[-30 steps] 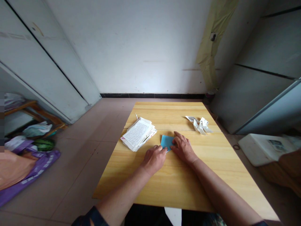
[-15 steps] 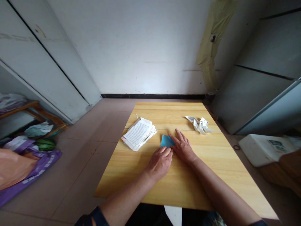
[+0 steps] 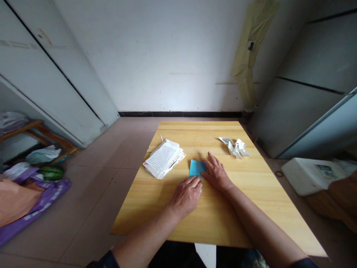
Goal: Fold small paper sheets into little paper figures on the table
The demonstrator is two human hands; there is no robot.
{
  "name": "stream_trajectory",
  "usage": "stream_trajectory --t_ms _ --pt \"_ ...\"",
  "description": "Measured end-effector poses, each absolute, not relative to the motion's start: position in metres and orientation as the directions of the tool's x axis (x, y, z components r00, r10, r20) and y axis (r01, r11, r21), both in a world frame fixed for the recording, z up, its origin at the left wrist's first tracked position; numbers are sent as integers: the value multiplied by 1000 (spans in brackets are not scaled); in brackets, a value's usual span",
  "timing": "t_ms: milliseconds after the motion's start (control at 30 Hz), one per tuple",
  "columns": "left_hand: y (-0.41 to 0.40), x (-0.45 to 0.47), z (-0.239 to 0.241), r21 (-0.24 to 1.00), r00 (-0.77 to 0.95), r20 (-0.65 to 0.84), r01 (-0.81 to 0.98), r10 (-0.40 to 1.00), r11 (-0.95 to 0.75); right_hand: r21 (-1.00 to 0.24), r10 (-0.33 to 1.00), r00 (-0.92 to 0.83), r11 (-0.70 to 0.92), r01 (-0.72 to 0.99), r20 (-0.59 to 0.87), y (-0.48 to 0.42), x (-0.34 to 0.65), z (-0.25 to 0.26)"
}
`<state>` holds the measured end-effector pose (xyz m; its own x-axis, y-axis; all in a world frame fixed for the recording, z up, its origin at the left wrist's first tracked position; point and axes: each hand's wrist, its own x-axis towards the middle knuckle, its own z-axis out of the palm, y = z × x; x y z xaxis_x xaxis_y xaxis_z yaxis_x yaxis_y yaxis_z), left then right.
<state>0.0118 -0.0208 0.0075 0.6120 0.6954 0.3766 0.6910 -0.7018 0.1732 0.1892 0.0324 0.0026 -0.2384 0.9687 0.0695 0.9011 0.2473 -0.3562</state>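
Blue paper square [image 3: 196, 168] lies flat on the wooden table [image 3: 139, 219]. Left hand [image 3: 186, 197] has slid back, open, fingertips just below the square; right hand [image 3: 217, 175] open flat, fingers at its right edge — no pinch. Printed sheets [image 3: 163, 158] lie just left; crumpled white paper [image 3: 234, 147] lies farther off.

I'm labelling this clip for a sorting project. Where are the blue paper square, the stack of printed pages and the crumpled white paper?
blue paper square [image 3: 196, 168]: head view, on its exposed middle.
stack of printed pages [image 3: 162, 156]: head view, on the top sheet's text.
crumpled white paper [image 3: 234, 147]: head view, on its central folds.
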Motion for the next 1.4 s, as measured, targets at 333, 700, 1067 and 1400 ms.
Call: stream_trajectory --t_ms 333,700,1067,1400 --pt "-28 2 5 195 599 398 684 695 -702 -372 971 -229 236 898 64 34 189 2" --pt "-46 -15 21 163 595 332 728 732 -666 -366 968 -244 248 897 59 33 188 6" --pt "-3 19 20 128 507 268 824 819 -552 -376 968 -216 247 893 125 31 191 3" --pt "31 -2 16 91 555 296 794 778 -601 -395 921 -315 383 835 228 33 205 12"
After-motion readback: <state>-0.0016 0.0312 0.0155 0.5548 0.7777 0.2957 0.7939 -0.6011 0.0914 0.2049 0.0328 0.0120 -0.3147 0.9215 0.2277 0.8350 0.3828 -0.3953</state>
